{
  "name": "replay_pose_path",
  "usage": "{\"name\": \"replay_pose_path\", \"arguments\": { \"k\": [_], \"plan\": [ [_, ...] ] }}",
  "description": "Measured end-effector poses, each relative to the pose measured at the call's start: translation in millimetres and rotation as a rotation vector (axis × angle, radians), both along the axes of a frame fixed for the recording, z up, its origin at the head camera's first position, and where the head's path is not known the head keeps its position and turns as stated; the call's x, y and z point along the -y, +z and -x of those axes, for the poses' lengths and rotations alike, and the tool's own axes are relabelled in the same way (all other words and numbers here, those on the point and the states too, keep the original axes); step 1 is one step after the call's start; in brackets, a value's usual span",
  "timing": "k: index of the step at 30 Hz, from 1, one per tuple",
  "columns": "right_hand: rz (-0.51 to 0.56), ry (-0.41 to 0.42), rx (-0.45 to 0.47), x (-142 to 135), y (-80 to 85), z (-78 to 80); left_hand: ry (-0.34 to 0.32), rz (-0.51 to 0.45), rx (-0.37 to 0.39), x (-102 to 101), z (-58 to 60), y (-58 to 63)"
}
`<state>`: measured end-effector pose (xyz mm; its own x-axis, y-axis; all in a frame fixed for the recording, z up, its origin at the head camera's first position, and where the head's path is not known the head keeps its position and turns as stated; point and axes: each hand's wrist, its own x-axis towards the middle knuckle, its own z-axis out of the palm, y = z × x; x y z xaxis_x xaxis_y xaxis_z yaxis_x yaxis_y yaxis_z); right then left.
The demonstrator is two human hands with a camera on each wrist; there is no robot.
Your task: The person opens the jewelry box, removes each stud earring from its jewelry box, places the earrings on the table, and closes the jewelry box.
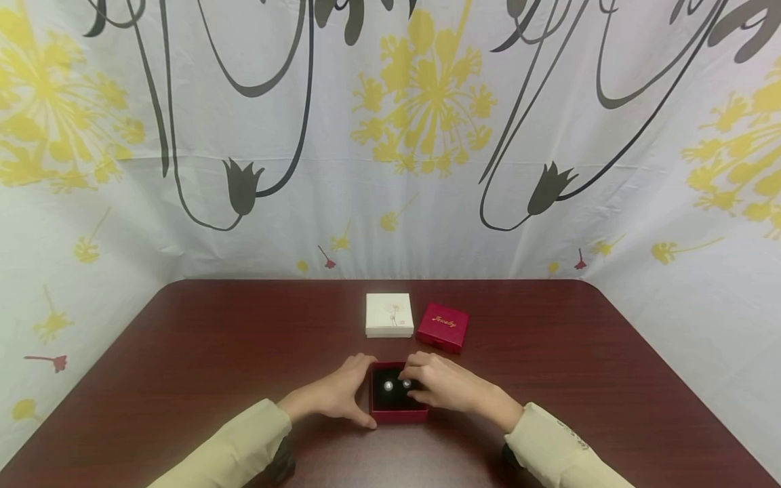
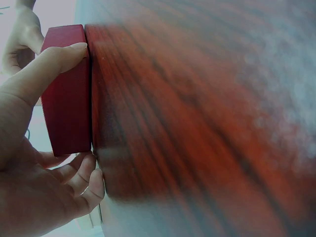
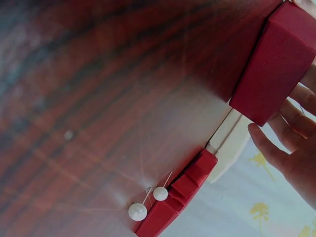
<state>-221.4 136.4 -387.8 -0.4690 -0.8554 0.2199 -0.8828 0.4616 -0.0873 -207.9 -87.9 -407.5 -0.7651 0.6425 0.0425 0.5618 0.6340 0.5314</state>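
Red box (image 1: pixel 399 417) sits on the shiny, stripy brown worktop (image 1: pixel 274 325). It is square, with flat, grainy sides. Soft-looking black stuff (image 1: pixel 387 403) inside holds two round, shiny beads (image 1: pixel 388 386). The left grip (image 1: pixel 342 392) pinches the box between thumb and fingers. The right grip (image 1: pixel 448 384) bends over one bead; I cannot tell if it pinches.

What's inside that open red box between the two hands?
Two small, shiny round pieces show against a black lining inside the red box. The right hand's fingers cover part of the right side, so anything beneath is hidden, as is whatever lies under the lining.
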Motion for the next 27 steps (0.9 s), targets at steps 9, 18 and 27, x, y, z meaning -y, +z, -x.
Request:
{"name": "replay_pose_path", "arguments": {
  "k": [9,18,27],
  "plan": [
    [0.004,0.018,-0.039,1.3,-1.0,0.7,0.000,0.009,0.008,0.3,0.0,1.2],
    [0.003,0.032,-0.080,1.2,-1.5,1.3,0.007,0.015,0.026,-0.1,-0.2,1.4],
    [0.008,0.029,-0.092,0.6,1.1,0.8,0.001,0.016,0.017,-0.1,0.6,1.1]
  ]
}}
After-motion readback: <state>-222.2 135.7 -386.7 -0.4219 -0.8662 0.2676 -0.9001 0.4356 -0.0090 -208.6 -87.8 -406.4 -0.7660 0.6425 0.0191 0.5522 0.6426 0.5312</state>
